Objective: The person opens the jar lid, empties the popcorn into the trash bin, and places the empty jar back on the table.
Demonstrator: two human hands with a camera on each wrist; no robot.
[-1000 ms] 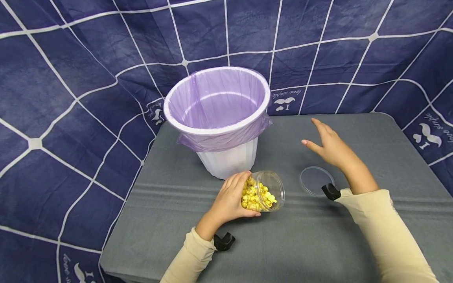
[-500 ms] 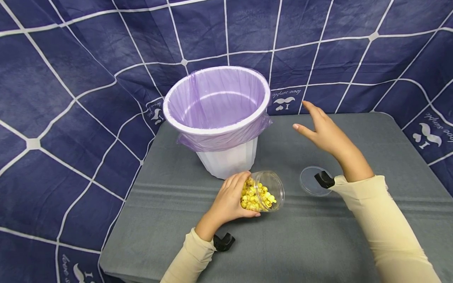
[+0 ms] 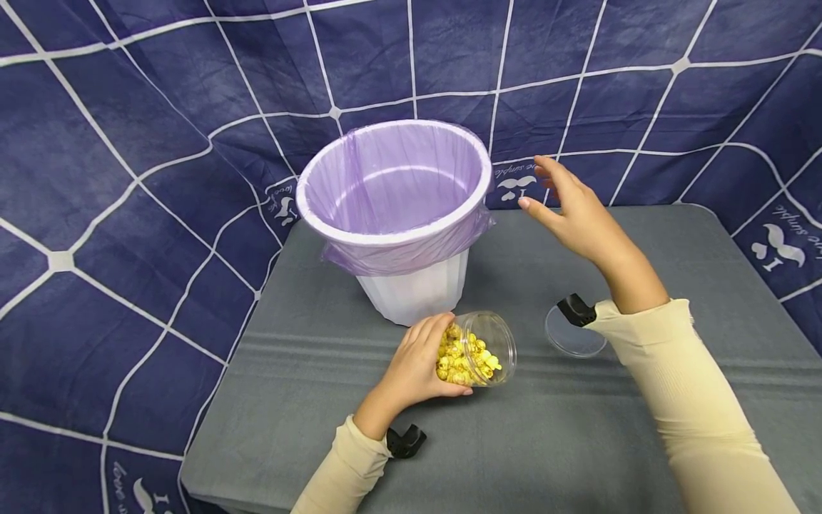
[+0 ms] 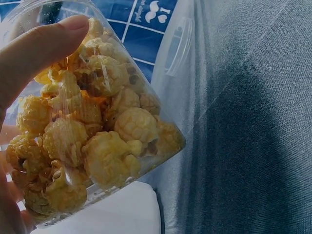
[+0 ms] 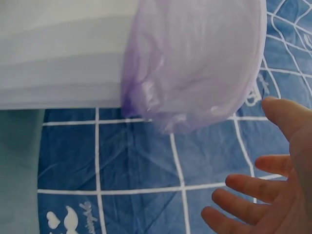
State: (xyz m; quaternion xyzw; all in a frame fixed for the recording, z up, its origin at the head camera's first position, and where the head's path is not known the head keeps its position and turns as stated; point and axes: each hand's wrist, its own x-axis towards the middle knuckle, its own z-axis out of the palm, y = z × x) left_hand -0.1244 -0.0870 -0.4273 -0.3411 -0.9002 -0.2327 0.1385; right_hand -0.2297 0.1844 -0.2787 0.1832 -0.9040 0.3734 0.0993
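Note:
My left hand (image 3: pixel 414 364) grips a clear plastic jar (image 3: pixel 493 335) of yellow popcorn (image 3: pixel 464 360), tilted so its mouth faces right. In the left wrist view the thumb lies across the jar's wall and the popcorn (image 4: pixel 102 122) fills much of it. My right hand (image 3: pixel 581 214) is raised to the right of a white trash can (image 3: pixel 414 289), its fingers spread and holding nothing. The right wrist view shows this hand (image 5: pixel 273 190) beside the purple bag (image 5: pixel 195 63) folded over the can's rim. A round clear lid (image 3: pixel 571 343) lies on the table below the right wrist.
The grey cloth-covered table (image 3: pixel 308 414) carries the can, jar and lid. A blue curtain (image 3: pixel 578 43) with white grid lines stands behind and to the sides. Black wrist mounts (image 3: pixel 407 440) are strapped at both sleeves.
My right hand has moved up and to the left, away from the lid and closer to the can's rim. The left hand and the jar have stayed in place.

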